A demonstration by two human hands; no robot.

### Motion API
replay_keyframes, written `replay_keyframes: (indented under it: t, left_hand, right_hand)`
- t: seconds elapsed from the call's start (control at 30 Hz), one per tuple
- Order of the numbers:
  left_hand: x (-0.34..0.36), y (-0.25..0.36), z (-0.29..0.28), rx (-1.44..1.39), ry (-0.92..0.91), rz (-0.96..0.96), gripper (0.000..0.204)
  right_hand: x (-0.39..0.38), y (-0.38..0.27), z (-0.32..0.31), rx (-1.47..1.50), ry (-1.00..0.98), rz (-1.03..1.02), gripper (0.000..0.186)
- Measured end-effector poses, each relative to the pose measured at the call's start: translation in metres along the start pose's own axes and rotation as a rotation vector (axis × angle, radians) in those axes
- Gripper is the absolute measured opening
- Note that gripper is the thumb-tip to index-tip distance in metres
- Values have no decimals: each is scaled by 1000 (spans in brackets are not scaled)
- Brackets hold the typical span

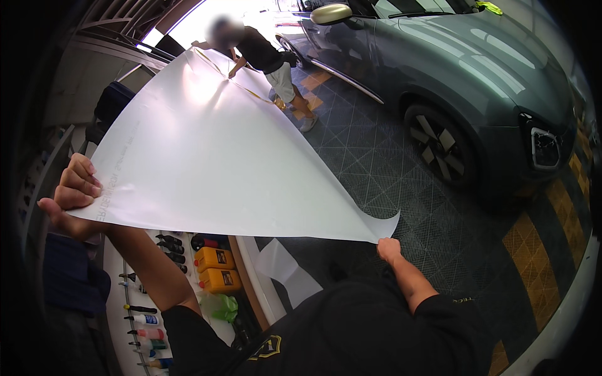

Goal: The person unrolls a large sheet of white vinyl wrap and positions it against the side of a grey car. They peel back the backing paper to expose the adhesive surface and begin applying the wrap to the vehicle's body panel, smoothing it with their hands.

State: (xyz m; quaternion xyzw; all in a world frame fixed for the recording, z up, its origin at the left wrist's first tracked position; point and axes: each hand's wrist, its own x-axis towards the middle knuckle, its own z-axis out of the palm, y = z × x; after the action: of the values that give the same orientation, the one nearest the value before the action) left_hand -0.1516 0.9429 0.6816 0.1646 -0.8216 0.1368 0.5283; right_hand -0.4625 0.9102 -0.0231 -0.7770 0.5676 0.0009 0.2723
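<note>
White sheet (188, 160) above patterned floor (373, 153)

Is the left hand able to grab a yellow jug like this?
Probably not as things stand: the left hand is holding the big white sheet and would likely have to let go first. The yellow jugs sit apart from it, lower and farther right in the view.

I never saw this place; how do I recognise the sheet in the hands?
Left of the car spreads the white sheet. The left hand and right hand hold its near edge; it is far larger than the pale piece below.
</note>
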Motion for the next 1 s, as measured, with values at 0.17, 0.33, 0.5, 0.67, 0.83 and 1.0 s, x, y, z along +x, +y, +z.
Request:
replay_keyframes:
  t: [0.17, 0.33, 0.5, 0.67, 0.83, 1.0]
  left_hand:
    - [1, 0, -5, -6, -20, -23, 61]
    - [-1, 1, -4, 9, 15, -32, 61]
    - [0, 0, -5, 9, 25, -49, 61]
    - [-1, -1, -8, 20, 54, -70, 60]
    - [-1, -4, -15, -14, 31, -77, 61]
    - [-1, -4, -17, 27, 21, -69, 62]
  right_hand:
    - [1, -1, 6, 1, 15, 9, 28]
    - [1, -2, 6, 9, 14, 10, 28]
    - [0, -5, 7, 6, 8, 4, 28]
    - [2, -6, 7, 5, 3, 16, 28]
    - [4, -7, 10, 13, 17, 14, 29]
    - [7, -6, 9, 23, 13, 24, 29]
